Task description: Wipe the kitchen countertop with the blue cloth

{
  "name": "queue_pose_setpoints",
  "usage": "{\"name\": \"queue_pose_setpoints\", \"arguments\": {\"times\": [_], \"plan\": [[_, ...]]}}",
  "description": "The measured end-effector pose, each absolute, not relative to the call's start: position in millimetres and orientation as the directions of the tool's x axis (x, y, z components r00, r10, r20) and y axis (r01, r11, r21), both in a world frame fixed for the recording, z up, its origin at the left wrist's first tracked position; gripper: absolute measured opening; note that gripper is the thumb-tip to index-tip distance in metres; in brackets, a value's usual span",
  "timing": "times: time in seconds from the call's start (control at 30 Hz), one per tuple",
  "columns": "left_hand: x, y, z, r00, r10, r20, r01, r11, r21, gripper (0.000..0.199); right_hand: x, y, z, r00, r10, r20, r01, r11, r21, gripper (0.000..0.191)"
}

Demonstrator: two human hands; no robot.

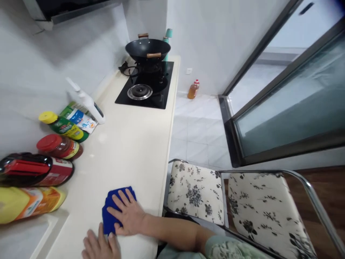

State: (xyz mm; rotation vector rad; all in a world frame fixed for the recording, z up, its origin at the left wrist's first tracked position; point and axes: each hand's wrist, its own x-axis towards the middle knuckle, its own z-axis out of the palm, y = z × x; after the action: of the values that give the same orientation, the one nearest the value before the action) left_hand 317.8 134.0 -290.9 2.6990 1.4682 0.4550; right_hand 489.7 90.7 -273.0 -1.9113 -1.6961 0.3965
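A folded blue cloth (107, 218) lies on the cream countertop (129, 151). Palm down on top of the cloth is my right hand (132, 217), its fingers spread and flat and its thumb near the cloth's lower edge. My left hand (101, 248) rests on the counter just below, fingers apart, with the thumb and index fingertips at or near the cloth's lower edge; I cannot tell if they touch it. The lower part of the left hand is cut off by the frame.
Along the wall stand a yellow bottle (29, 203), a dark bottle (37, 169), a red-lidded jar (60, 146), a green bottle (66, 127) and a white spray bottle (87, 102). Beyond is a cooktop (159, 94) with a wok (147, 48). A floral chair (195, 190) stands right of the counter.
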Motion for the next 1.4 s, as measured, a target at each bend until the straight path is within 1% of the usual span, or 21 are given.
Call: {"name": "queue_pose_setpoints", "arguments": {"times": [0.1,0.17,0.23,0.3,0.4,0.5,0.6,0.67,0.8,0.97,1.23,1.4], "plan": [[317,133,-290,0.509,0.831,0.224,0.826,-0.545,0.146,0.06,500,91,-281,0.104,0.98,0.168,0.809,0.015,-0.587,0.066],[315,132,-289,0.507,0.834,0.217,0.83,-0.54,0.14,0.059,514,94,-286,0.069,0.979,0.19,0.819,0.053,-0.571,0.065],[313,131,-287,0.497,0.841,0.214,0.836,-0.53,0.142,0.057,532,98,-291,0.083,0.977,0.197,0.842,0.037,-0.539,0.064],[310,130,-288,0.485,0.849,0.211,0.841,-0.519,0.156,0.056,552,102,-292,0.138,0.972,0.188,0.871,-0.029,-0.49,0.064],[303,128,-292,0.461,0.858,0.228,0.838,-0.505,0.206,0.055,580,108,-293,0.167,0.969,0.182,0.926,-0.09,-0.367,0.063],[297,125,-299,0.439,0.857,0.269,0.824,-0.504,0.258,0.056,605,121,-299,0.117,0.976,0.183,0.979,-0.082,-0.184,0.062],[292,122,-307,0.419,0.849,0.321,0.825,-0.504,0.257,0.058,629,150,-309,0.085,0.976,0.199,0.996,-0.083,-0.019,0.061],[291,120,-311,0.412,0.844,0.343,0.832,-0.502,0.235,0.06,646,177,-315,0.074,0.972,0.224,0.996,-0.083,0.031,0.059],[289,116,-317,0.412,0.836,0.364,0.847,-0.498,0.185,0.064,679,229,-322,0.05,0.961,0.271,0.997,-0.063,0.041,0.057],[289,111,-321,0.412,0.823,0.392,0.869,-0.484,0.103,0.068,724,257,-337,-0.012,0.955,0.297,0.999,-0.002,0.049,0.057],[296,109,-338,0.375,0.849,0.372,0.873,-0.458,0.165,0.068,796,282,-357,-0.112,0.934,0.339,0.99,0.075,0.119,0.055],[304,106,-341,0.384,0.848,0.366,0.88,-0.456,0.131,0.068,844,307,-365,-0.21,0.919,0.334,0.975,0.17,0.145,0.055]]}}
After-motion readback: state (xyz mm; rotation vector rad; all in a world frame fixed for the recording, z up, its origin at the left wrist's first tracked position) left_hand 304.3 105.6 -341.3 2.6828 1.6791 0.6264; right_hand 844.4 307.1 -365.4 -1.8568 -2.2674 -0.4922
